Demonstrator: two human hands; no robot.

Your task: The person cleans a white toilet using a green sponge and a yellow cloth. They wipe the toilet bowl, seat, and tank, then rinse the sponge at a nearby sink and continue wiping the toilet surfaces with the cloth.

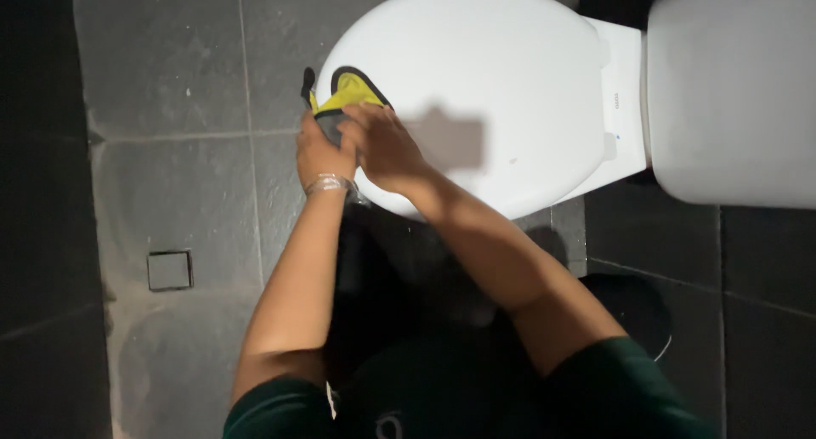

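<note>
A white toilet with its lid closed fills the upper middle of the head view. A yellow cloth with dark trim lies on the lid's left front edge. My left hand, with a bracelet at the wrist, and my right hand both press on the lower part of that cloth, side by side and touching. The fingers of both hands are closed over the cloth's grey underside. Part of the cloth is hidden under my hands.
The white cistern stands at the upper right. Grey stone floor tiles spread to the left, with a square floor drain. A dark wall runs along the left edge. A dark round object sits on the floor right of my arm.
</note>
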